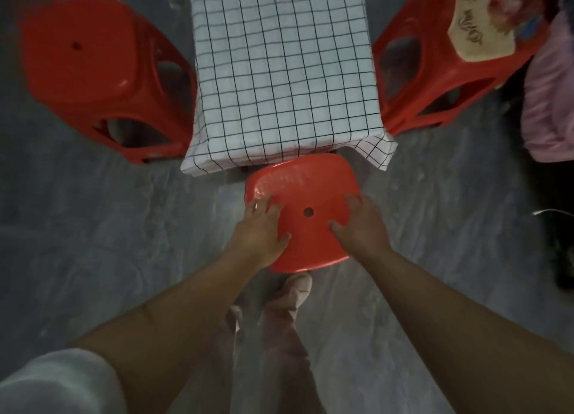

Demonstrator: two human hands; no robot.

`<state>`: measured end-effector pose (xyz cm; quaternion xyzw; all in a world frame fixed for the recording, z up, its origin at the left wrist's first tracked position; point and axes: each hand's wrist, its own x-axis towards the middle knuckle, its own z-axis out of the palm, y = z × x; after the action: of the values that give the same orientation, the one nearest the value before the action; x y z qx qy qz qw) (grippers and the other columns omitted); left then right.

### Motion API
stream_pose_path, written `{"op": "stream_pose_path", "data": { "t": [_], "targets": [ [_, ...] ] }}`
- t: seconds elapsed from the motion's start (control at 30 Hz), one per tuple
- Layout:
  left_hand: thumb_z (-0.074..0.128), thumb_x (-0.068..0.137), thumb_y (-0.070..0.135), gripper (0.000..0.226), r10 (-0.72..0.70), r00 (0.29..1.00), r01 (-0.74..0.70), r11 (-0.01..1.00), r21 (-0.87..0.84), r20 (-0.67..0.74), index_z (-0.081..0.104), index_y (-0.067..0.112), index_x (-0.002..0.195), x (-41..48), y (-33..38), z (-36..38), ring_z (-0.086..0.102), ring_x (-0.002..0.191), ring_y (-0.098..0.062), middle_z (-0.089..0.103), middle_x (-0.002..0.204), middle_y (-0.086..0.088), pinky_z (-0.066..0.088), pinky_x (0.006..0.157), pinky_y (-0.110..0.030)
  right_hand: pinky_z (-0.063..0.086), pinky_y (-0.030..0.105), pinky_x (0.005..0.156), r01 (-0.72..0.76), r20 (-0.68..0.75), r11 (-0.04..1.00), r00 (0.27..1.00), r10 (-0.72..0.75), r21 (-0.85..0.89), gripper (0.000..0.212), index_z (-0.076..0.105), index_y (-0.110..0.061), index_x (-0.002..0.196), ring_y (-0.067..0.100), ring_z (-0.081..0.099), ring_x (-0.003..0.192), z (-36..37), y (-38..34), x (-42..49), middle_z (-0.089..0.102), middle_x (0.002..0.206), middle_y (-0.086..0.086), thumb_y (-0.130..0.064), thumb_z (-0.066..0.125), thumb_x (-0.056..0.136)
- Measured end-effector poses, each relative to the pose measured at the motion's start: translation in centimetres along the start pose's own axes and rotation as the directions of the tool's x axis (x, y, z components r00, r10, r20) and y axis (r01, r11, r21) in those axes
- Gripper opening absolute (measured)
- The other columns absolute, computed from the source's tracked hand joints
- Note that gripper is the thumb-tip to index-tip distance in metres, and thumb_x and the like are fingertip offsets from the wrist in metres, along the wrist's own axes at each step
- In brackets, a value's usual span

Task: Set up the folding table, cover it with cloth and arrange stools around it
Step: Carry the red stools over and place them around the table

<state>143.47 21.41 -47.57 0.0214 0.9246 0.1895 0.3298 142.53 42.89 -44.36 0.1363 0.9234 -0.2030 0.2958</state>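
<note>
– red stool (306, 196), where is it?
– right under the fingers. the left hand (261, 230) lies flat on the seat's left side, fingers spread wide. the right hand (362, 224) rests on the right side, fingers closer together and slightly bent. both thumbs lie on top, and neither hand wraps round anything.
– and past the fingertips?
– just beyond them hangs the hem of a white checked cloth (279, 72). the seat's far rim meets it. the table is hidden beneath.
– further out?
– beyond and left of the left fingers stands a second stool (93, 72). beyond and right of the right fingers is a third stool (435, 81) with a tan printed cushion (478, 25) on its seat. both stand just beside the cloth's long sides. pink fabric (549, 103) lies further right. back behind the wrists, a foot (296, 285) is at the seat's near rim, on the grey floor (93, 227).
</note>
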Motion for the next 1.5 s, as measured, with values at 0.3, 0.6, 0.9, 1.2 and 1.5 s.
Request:
{"op": "stream_pose_path", "data": {
  "t": [0.3, 0.6, 0.9, 1.2, 1.5],
  "targets": [
    [0.081, 0.078, 0.05, 0.101, -0.202, 0.978, 0.186, 0.953, -0.239, -0.044, 0.02, 0.035, 0.158, 3.5, -0.4, 5.3, -0.014, 0.154, -0.037, -0.007, 0.168, 0.012, 0.025, 0.117, -0.062, 0.034, 0.059, 0.113, -0.064, -0.045, 0.995, 0.997, 0.068, 0.082, 0.09, 0.025, -0.018, 0.156, 0.04, 0.026, 0.146, 4.7, 3.8, 6.7, 0.023, 0.16, 0.017, -0.049, 0.071, 0.085],
    [0.09, 0.07, 0.041, 0.104, -0.234, 0.964, 0.187, 0.934, -0.305, -0.125, 0.026, 0.041, 0.153, 4.0, -0.5, 7.1, -0.006, 0.154, -0.04, -0.01, 0.165, 0.023, 0.029, 0.118, -0.062, 0.043, 0.052, 0.109, -0.037, -0.061, 0.982, 0.997, 0.049, 0.183, 0.102, 0.015, -0.018, 0.159, 0.039, 0.043, 0.134, 6.7, 5.2, 7.5, 0.025, 0.157, 0.016, -0.044, 0.077, 0.083],
    [0.092, 0.066, 0.041, 0.104, -0.246, 0.956, 0.19, 0.934, -0.301, -0.159, 0.033, 0.04, 0.151, 3.2, -0.8, 6.6, 0.003, 0.153, -0.038, -0.004, 0.166, 0.019, 0.03, 0.116, -0.057, 0.039, 0.048, 0.112, -0.054, -0.084, 0.979, 0.994, 0.072, 0.195, 0.1, 0.015, -0.017, 0.159, 0.038, 0.04, 0.137, 7.5, 4.5, 6.5, 0.025, 0.157, 0.016, -0.042, 0.076, 0.085],
    [0.091, 0.069, 0.036, 0.103, -0.192, 0.968, 0.142, 0.951, -0.276, -0.164, 0.031, 0.035, 0.153, -1.4, -4.0, 6.5, -0.002, 0.154, -0.037, -0.006, 0.167, 0.018, 0.033, 0.114, -0.058, 0.036, 0.045, 0.115, -0.053, -0.131, 0.968, 0.988, 0.087, 0.247, 0.101, 0.015, -0.015, 0.16, 0.033, 0.037, 0.142, 10.6, 2.8, 1.1, 0.024, 0.159, 0.015, -0.036, 0.079, 0.084],
    [0.09, 0.071, 0.036, 0.102, -0.177, 0.977, 0.144, 0.958, -0.248, -0.117, 0.029, 0.037, 0.153, -5.0, -6.3, 7.5, -0.003, 0.154, -0.036, -0.006, 0.166, 0.018, 0.037, 0.114, -0.06, 0.033, 0.043, 0.116, -0.081, -0.124, 0.964, 0.986, 0.115, 0.253, 0.1, 0.019, -0.013, 0.159, 0.034, 0.037, 0.142, 13.0, 2.3, -2.8, 0.027, 0.159, 0.017, -0.032, 0.081, 0.083]
  ]
}}
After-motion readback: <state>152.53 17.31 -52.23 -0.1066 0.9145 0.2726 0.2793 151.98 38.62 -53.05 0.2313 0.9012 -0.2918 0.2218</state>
